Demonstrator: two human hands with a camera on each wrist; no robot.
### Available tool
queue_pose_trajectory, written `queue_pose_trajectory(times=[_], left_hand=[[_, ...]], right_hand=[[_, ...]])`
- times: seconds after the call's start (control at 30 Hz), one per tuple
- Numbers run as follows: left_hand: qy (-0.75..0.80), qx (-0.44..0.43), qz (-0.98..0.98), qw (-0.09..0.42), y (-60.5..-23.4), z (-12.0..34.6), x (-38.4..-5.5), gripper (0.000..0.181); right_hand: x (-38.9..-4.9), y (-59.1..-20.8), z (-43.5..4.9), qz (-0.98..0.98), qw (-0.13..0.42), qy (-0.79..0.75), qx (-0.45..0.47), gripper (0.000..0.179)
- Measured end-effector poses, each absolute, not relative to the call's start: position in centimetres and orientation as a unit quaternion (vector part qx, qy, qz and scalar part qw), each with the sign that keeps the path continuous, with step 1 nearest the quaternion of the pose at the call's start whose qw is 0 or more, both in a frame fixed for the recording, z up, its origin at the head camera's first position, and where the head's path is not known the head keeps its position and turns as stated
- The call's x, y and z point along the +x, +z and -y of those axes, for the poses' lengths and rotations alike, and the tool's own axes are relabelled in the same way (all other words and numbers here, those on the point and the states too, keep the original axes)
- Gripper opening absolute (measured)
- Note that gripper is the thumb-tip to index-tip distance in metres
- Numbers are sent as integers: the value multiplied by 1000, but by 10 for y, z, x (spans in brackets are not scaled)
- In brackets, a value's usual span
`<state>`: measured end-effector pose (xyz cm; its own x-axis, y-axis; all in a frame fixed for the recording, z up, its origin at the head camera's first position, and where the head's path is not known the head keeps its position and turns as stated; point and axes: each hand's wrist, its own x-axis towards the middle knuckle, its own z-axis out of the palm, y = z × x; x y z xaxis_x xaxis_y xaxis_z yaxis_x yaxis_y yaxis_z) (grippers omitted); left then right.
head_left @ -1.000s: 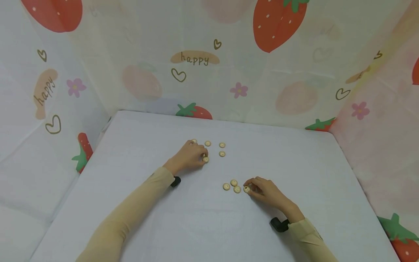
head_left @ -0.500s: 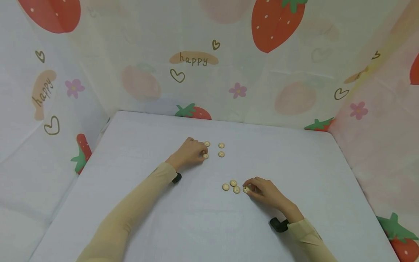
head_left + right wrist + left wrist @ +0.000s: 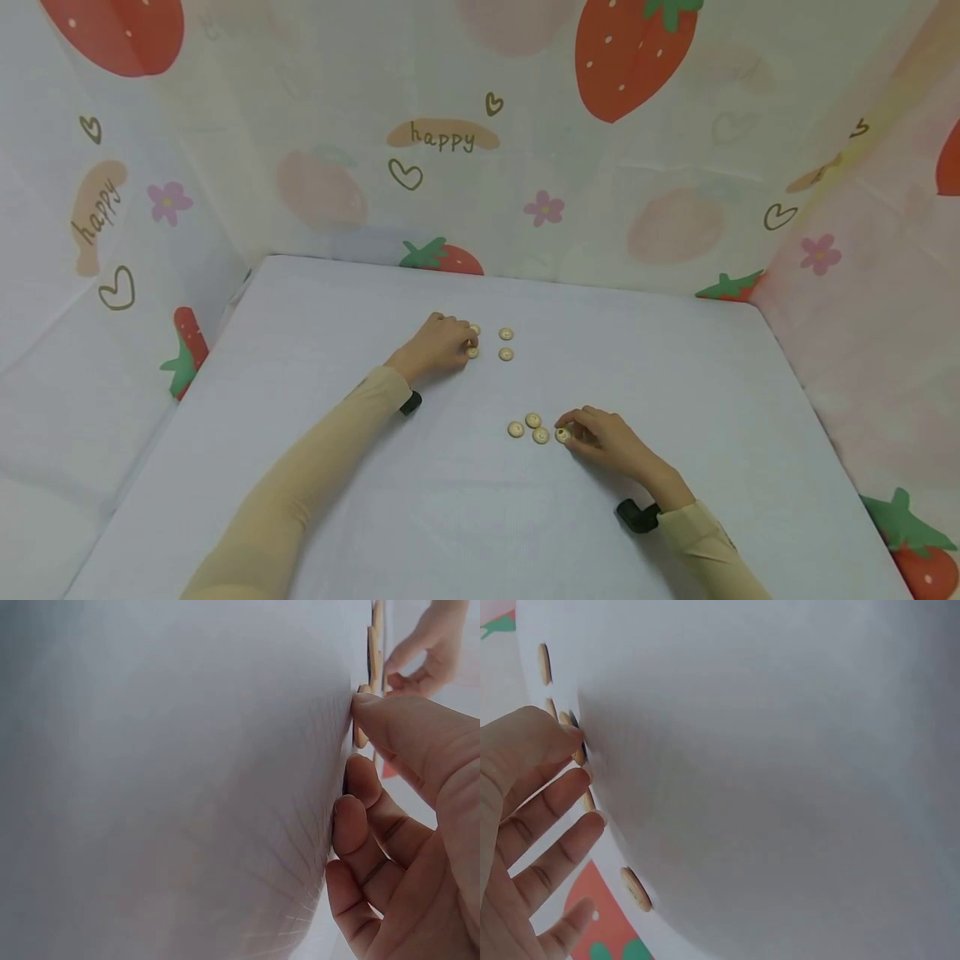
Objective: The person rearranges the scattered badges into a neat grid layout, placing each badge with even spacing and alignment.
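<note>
My left hand (image 3: 437, 343) pinches a round wooden button (image 3: 472, 352) between thumb and fingertip, flat at the tabletop. Just beyond it another button (image 3: 476, 330) shows partly behind the fingers. To the right lie two more, a far button (image 3: 506, 333) and a nearer button (image 3: 507, 354). In the left wrist view the thumb (image 3: 551, 739) presses at the pinched button's edge, and a separate button (image 3: 636, 889) lies past the fingers. My right hand (image 3: 611, 442) pinches a button (image 3: 562, 435) with its thumb and finger; the right wrist view shows that button (image 3: 361, 735) partly covered by the thumb.
Left of my right hand is a loose group: a left button (image 3: 516, 429), a rear button (image 3: 533, 420) and a front button (image 3: 541, 436). The white-covered table (image 3: 420, 517) meets a strawberry-printed cloth wall (image 3: 585, 242) behind and at both sides.
My left hand has slid its button a little farther from me, nearer the far row, covering the far-left button that showed earlier. My right hand stays in place on its button.
</note>
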<state>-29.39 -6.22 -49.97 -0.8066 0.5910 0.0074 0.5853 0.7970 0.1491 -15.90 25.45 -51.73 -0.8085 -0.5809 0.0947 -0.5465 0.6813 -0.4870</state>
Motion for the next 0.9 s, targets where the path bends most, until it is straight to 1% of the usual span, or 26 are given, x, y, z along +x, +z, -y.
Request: queue_pose_trajectory(times=[0.2,0.47,0.77,0.9], left_hand=[[78,305,-949,21,-503,62,-295,21],[100,282,-954,25,-502,59,-290,25],[95,284,-954,6,-505,56,-292,17],[88,288,-953,-3,-507,55,-294,16]], right_hand=[[-158,-517,-254,-915,29,-256,-310,23],[-157,-516,-254,-918,40,-253,-304,22],[-158,-518,-254,-918,32,-252,-305,22],[-157,-517,-254,-919,36,-251,-302,22]])
